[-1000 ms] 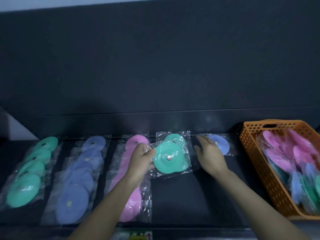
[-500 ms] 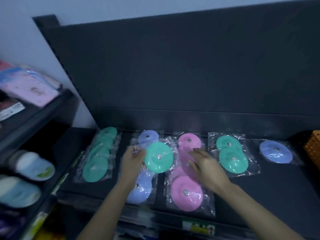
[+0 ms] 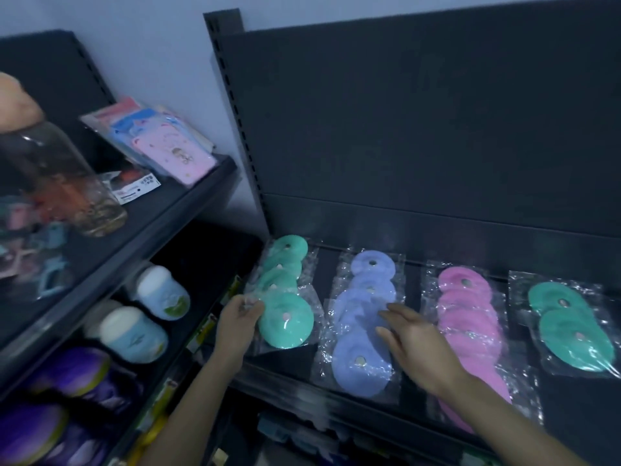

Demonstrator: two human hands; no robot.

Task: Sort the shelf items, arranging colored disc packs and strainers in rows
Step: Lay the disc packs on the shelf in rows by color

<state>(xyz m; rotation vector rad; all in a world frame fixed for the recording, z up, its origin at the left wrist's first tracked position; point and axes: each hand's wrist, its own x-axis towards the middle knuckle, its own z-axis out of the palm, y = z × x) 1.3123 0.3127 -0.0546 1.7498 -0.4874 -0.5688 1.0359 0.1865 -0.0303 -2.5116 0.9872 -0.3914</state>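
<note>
**Green pack moves left**

Pinched by the left hand [image 3: 237,319], the green disc pack [image 3: 287,321] is now off the blue row [image 3: 361,361], at the green row's [image 3: 285,260] front near the shelf's [image 3: 285,361] left edge. Fingers released, the right hand [image 3: 415,341] hovers over blue.

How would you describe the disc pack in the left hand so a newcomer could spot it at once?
Start at the dark shelf, where four rows of bagged discs run front to back. Go to the leftmost green row, beside the blue row. The green disc pack is the frontmost one there, the only pack pinched at its edge by the left hand.
</note>
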